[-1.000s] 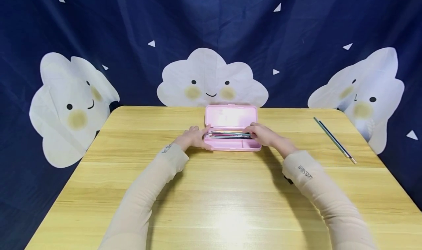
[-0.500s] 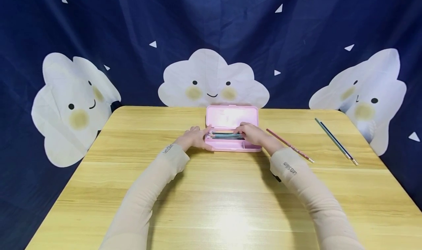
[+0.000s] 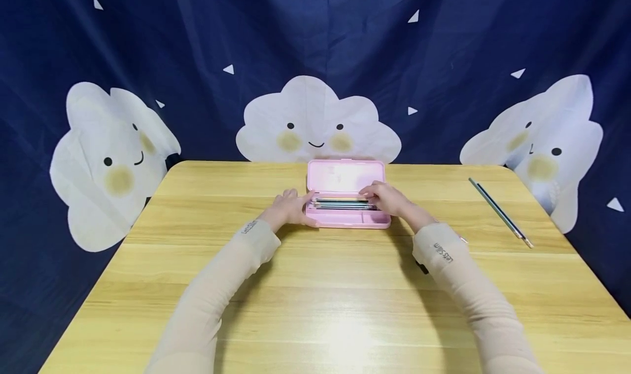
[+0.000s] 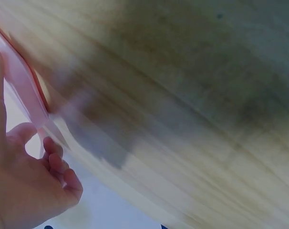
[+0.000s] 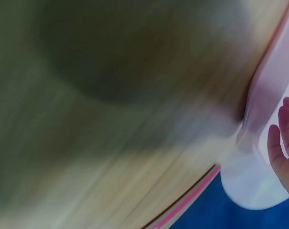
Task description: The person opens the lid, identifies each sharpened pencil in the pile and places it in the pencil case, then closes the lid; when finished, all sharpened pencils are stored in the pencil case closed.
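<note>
An open pink pencil case stands near the table's far edge, its lid raised behind. Several pencils lie side by side in its long back compartment. My left hand grips the case's left end, thumb at the front corner and forefinger toward the hinge; the left wrist view shows its other fingers loosely bent. My right hand reaches over the right end of the case, bent fingertips at the pencils' ends. I cannot tell whether they pinch one. A pink pencil lies on the table past the right hand, mostly hidden by the sleeve in the head view.
Two dark and teal pencils lie side by side toward the right edge of the wooden table. A dark blue cloth with white smiling clouds hangs behind the table.
The pink pencil has gone from the case to the table on its right. My right hand went left over the pencils, then back right to their ends. The left hand stays in place.
</note>
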`<state>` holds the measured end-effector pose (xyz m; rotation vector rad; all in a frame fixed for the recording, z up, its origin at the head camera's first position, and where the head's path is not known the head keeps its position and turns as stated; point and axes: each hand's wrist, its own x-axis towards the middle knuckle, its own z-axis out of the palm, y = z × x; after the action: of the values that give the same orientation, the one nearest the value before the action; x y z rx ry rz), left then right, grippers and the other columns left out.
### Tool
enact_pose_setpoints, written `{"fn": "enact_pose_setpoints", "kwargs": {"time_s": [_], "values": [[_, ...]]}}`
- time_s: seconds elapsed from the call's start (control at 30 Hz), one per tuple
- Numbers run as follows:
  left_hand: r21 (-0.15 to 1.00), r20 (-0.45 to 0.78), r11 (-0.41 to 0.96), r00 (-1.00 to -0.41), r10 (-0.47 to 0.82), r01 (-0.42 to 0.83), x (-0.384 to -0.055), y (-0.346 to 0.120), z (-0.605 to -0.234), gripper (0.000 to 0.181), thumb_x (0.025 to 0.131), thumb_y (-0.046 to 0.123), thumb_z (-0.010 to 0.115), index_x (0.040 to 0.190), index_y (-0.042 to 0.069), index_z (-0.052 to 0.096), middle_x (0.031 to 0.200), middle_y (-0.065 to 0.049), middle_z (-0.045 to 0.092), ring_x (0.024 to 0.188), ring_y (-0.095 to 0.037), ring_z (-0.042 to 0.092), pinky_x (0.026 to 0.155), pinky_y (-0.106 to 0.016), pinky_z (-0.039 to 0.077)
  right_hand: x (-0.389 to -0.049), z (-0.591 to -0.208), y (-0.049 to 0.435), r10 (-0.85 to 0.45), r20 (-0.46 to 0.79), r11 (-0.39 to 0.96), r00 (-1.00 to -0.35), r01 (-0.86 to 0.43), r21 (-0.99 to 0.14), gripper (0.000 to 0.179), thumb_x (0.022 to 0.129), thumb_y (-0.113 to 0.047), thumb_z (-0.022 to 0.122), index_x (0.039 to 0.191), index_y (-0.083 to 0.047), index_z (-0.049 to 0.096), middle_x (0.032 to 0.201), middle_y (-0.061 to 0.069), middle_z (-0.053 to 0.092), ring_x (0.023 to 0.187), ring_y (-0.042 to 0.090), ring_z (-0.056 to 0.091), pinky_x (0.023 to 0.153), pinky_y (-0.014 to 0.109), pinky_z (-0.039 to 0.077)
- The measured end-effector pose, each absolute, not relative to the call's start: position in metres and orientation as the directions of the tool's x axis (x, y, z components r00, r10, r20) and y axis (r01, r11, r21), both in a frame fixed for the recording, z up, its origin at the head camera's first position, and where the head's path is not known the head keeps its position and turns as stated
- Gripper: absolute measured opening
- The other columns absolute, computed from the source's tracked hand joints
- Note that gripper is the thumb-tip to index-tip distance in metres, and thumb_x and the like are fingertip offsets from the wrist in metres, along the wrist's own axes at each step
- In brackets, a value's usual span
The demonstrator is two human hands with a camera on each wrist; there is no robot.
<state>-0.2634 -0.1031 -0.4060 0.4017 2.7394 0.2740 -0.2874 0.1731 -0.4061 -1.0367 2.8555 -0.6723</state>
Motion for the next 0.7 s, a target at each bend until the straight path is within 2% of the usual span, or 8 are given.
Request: {"fn": "enact_pose_setpoints", "kwargs": {"time_s": [0.1, 0.23, 0.3, 0.37, 0.4, 0.5, 0.7], "values": [[0.231, -0.277, 0.943, -0.913, 0.300, 0.239, -0.260, -0.102, -0.407, 0.102, 0.064, 0.067, 0.066, 0.146, 0.029, 0.018, 0.142, -0.026, 0.023, 0.127, -0.036, 0.023, 0.106, -0.049, 0.018, -0.290, -0.403, 0.186, -0.565, 0.103, 0.712, -0.819, -0.547, -0.441, 0.040, 0.084, -0.001, 0.060, 0.123, 0.006, 0.052, 0.087, 0.014, 0.054, 0.081, 0.027, 0.052, 0.077, 0.042, 0.044], [0.201, -0.217, 0.952, -0.937, 0.274, 0.232, -0.255, -0.100, -0.407, 0.101, 0.063, 0.067, 0.068, 0.145, 0.028, 0.024, 0.134, -0.025, 0.032, 0.117, -0.034, 0.030, 0.095, -0.044, 0.025, -0.293, -0.399, 0.201, -0.468, 0.027, 0.762, -0.883, -0.418, -0.494, 0.074, 0.084, -0.020, 0.065, 0.142, 0.001, 0.024, 0.100, 0.022, 0.048, 0.091, 0.032, 0.048, 0.080, 0.046, 0.040], [0.175, -0.194, 0.958, -0.946, 0.261, 0.228, -0.252, -0.099, -0.408, 0.099, 0.063, 0.067, 0.067, 0.144, 0.027, 0.027, 0.128, -0.024, 0.036, 0.111, -0.032, 0.032, 0.089, -0.041, 0.028, -0.294, -0.398, 0.207, -0.426, -0.021, 0.777, -0.905, -0.354, -0.521, 0.087, 0.082, -0.027, 0.067, 0.146, -0.004, 0.012, 0.114, 0.028, 0.042, 0.103, 0.037, 0.045, 0.089, 0.051, 0.037], [0.151, -0.175, 0.963, -0.953, 0.249, 0.224, -0.250, -0.098, -0.407, 0.098, 0.063, 0.067, 0.067, 0.143, 0.026, 0.030, 0.122, -0.022, 0.040, 0.106, -0.030, 0.034, 0.085, -0.040, 0.028, -0.295, -0.398, 0.210, -0.390, -0.079, 0.783, -0.918, -0.285, -0.553, 0.097, 0.081, -0.033, 0.068, 0.147, -0.010, 0.002, 0.126, 0.033, 0.031, 0.116, 0.042, 0.037, 0.098, 0.056, 0.029], [0.144, -0.169, 0.965, -0.955, 0.243, 0.220, -0.249, -0.097, -0.408, 0.097, 0.063, 0.067, 0.067, 0.143, 0.025, 0.031, 0.120, -0.021, 0.041, 0.105, -0.030, 0.034, 0.084, -0.039, 0.029, -0.296, -0.398, 0.212, -0.373, -0.108, 0.782, -0.921, -0.250, -0.571, 0.100, 0.080, -0.034, 0.069, 0.147, -0.012, -0.002, 0.129, 0.034, 0.026, 0.117, 0.042, 0.035, 0.099, 0.056, 0.027], [0.141, -0.164, 0.969, -0.961, 0.224, 0.202, -0.246, -0.094, -0.407, 0.094, 0.065, 0.065, 0.068, 0.142, 0.023, 0.034, 0.115, -0.020, 0.043, 0.102, -0.030, 0.035, 0.082, -0.039, 0.029, -0.299, -0.399, 0.215, -0.324, -0.174, 0.792, -0.930, -0.166, -0.588, 0.107, 0.077, -0.037, 0.071, 0.147, -0.013, -0.006, 0.129, 0.031, 0.020, 0.117, 0.040, 0.028, 0.102, 0.054, 0.023], [0.158, -0.177, 0.972, -0.964, 0.200, 0.173, -0.242, -0.092, -0.407, 0.093, 0.067, 0.062, 0.067, 0.143, 0.022, 0.032, 0.111, -0.018, 0.044, 0.100, -0.030, 0.035, 0.082, -0.040, 0.029, -0.304, -0.401, 0.219, -0.273, -0.189, 0.834, -0.943, -0.134, -0.535, 0.102, 0.076, -0.040, 0.070, 0.145, 0.000, 0.005, 0.111, 0.020, 0.025, 0.100, 0.032, 0.026, 0.086, 0.042, 0.028]]}}
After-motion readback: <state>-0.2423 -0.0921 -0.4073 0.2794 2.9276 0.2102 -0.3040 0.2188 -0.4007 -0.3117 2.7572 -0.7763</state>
